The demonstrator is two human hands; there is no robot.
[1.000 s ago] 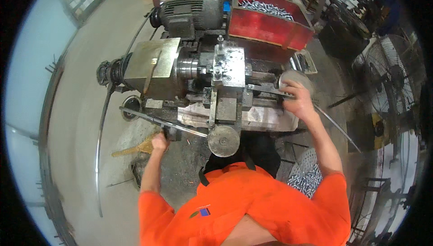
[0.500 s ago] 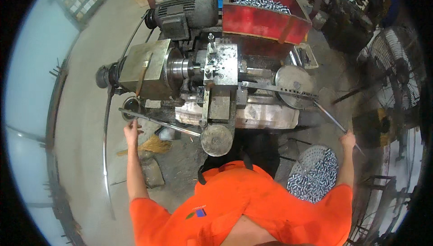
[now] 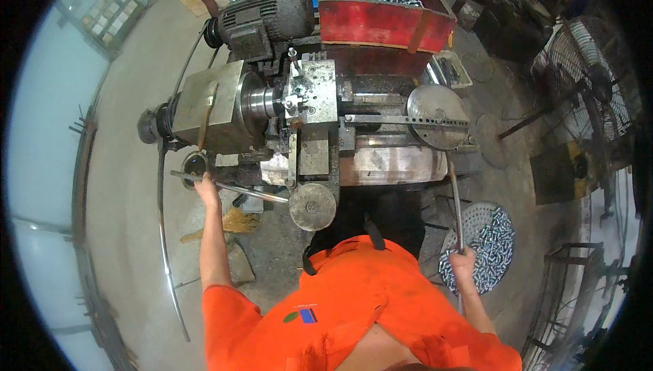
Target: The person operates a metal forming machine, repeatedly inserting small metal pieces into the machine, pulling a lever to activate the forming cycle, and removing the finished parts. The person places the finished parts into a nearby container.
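A greasy lathe-like machine stands before me, with a spindle (image 3: 262, 104) and a metal tool block (image 3: 314, 92) close beside it. My left hand (image 3: 207, 189) is closed on a metal lever (image 3: 248, 191) that runs to a round disc (image 3: 312, 206) at the machine's front. On the right, my right hand (image 3: 462, 264) grips another lever (image 3: 455, 197), which slants down from below a larger disc (image 3: 439, 116). A perforated bar (image 3: 408, 120) lies across that disc toward the block. Whether a workpiece sits in the spindle is too small to tell.
Beside my right hand, a perforated round tray (image 3: 481, 212) holds many small metal parts. A red bin (image 3: 388, 27) of similar parts stands behind the machine, near a motor (image 3: 272, 21). A fan (image 3: 588, 82) is at right. A straw broom (image 3: 238, 222) lies on the floor.
My right hand has pulled its lever inward and toward me. The tool block has shifted left, closer to the spindle. My left hand, loosely at its lever before, has closed on it.
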